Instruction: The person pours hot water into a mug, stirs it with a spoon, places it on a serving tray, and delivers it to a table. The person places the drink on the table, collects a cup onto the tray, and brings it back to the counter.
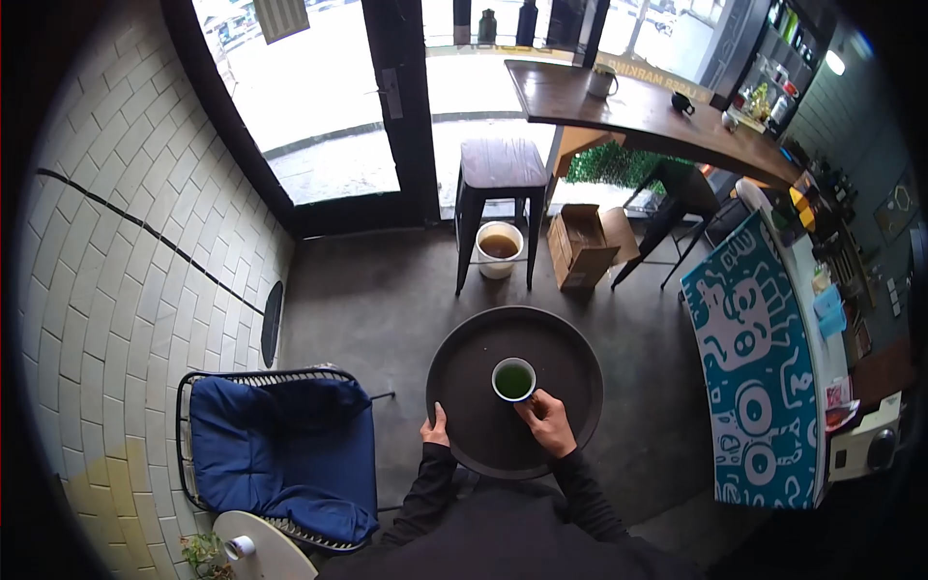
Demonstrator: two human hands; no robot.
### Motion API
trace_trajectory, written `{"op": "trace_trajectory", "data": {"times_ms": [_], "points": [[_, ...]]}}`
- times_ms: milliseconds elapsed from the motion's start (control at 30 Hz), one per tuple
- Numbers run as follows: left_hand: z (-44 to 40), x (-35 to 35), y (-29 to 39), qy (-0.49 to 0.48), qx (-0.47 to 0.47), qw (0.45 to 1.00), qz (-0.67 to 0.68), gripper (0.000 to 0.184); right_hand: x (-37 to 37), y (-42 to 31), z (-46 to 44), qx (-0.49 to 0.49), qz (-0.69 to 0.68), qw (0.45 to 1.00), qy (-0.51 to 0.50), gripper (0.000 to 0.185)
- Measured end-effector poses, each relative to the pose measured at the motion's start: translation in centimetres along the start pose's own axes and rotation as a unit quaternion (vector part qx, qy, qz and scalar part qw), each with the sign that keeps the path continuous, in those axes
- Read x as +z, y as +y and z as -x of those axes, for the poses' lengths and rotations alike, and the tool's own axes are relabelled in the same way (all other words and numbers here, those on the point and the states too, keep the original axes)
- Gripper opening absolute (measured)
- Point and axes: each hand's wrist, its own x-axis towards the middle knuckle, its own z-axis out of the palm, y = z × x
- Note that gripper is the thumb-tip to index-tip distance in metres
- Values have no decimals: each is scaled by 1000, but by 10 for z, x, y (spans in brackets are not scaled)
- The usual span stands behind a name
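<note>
A round dark serving tray (474, 353) is in front of my body. My left hand (436, 426) grips its left rim, thumb up along the edge, while the other fingers are hidden beneath. On the tray, a little right of its middle, is a cup (513, 380) with a pale rim and dark green liquid inside. My right hand (549, 425) is closed at the near side of the cup, where its handle would be; the fingers cover that part. From above I cannot tell whether the cup's base touches the tray.
A blue-cushioned chair (333, 454) and a small round table (253, 541) stand at left. Ahead are a stool (503, 166), a bucket of brown liquid (499, 248), an open cardboard box (583, 253) and a wooden bar counter (638, 108). A teal patterned counter (754, 377) borders the right.
</note>
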Motion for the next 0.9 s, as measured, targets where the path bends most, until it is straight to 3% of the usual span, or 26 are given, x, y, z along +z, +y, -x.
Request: {"op": "trace_trajectory", "data": {"times_ms": [33,267,333,367,433,533,633,733,800,867,900], "points": [[-12,13,12,11,4,1000,-5,54,0,4,-25,-23,10,1000,-10,20],[-99,55,63,66,23,997,-38,58,-25,-31,-152,-11,-23,999,-30,20],[-119,57,65,142,55,987,-43,59,-33,-50,-182,-18,-28,999,-18,17],[-131,50,60,140,31,989,-46,74,-39,-54,-198,-20,-28,999,-29,17],[-149,45,52,214,34,975,-47,75,-54,-56,-233,-14,-1,999,-31,24],[-165,35,31,303,24,951,-59,74,-82,-30,-290,-25,50,996,-64,32],[-167,46,25,441,-44,892,-93,78,-95,-5,-351,-19,52,995,-87,39],[-174,67,22,473,-68,878,-31,86,-105,38,-399,-2,49,993,-106,41],[-157,71,-3,530,-197,822,-65,89,-112,73,-413,51,64,987,-138,45],[-136,87,-22,495,-192,838,-124,88,-107,104,-437,79,17,987,-137,46],[-133,106,6,502,-152,846,-97,87,-103,121,-445,81,28,986,-141,46]]}}
